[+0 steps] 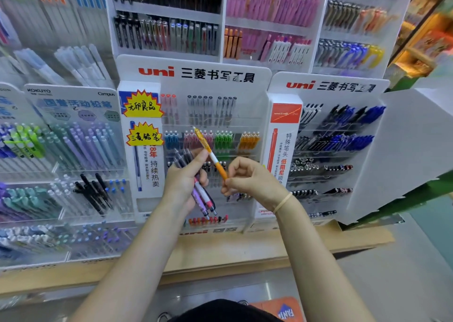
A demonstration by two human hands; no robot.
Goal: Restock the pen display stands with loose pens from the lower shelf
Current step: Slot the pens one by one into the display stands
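My right hand (247,178) pinches the lower end of an orange pen (211,155) between thumb and fingertips, the pen slanting up and left across the centre of the frame toward the middle display stand (257,81). My left hand (188,177) is curled round a bundle of loose pens (204,196), purple, pink and dark, fanned out below the palm. Risks, as I judge them: held only at its tip, the orange pen may swivel and miss its slot, which is probably the row of orange pens (248,141) right of centre; it may also knock the neighbouring green pens (223,141); and the fanned bundle may slip if my left grip loosens. Hidden or unclear: my hands cover the stand's lower rows, so free slots cannot be seen there; the bundle's count is uncertain; the stand's clear holders are hard to trace; the lower shelf is not identifiable.
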